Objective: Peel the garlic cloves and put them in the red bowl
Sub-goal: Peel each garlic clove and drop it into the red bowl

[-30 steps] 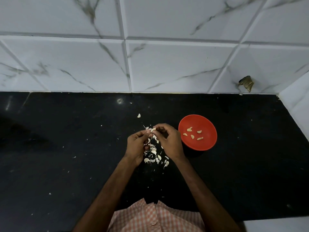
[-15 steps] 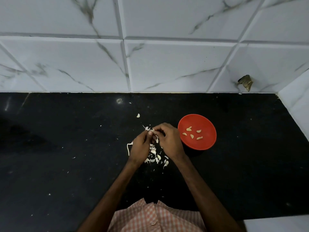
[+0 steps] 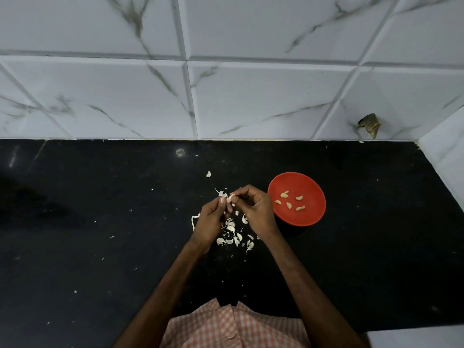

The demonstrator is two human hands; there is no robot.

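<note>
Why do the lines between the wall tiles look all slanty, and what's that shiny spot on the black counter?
Head view: the wide-angle lens makes the joints between the wall tiles fan outward; the pale spot on the counter is probably a lamp's reflection; the light is dim; the garlic clove pinched between left hand and right hand looks tiny, not blurred.

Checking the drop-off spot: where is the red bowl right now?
In the head view, the red bowl sits on the black counter, just right of the right hand.

dim, cool light | faint glare spot on black counter (image 3: 179, 151) | soft shadow left | wide-angle bending at edges
</note>
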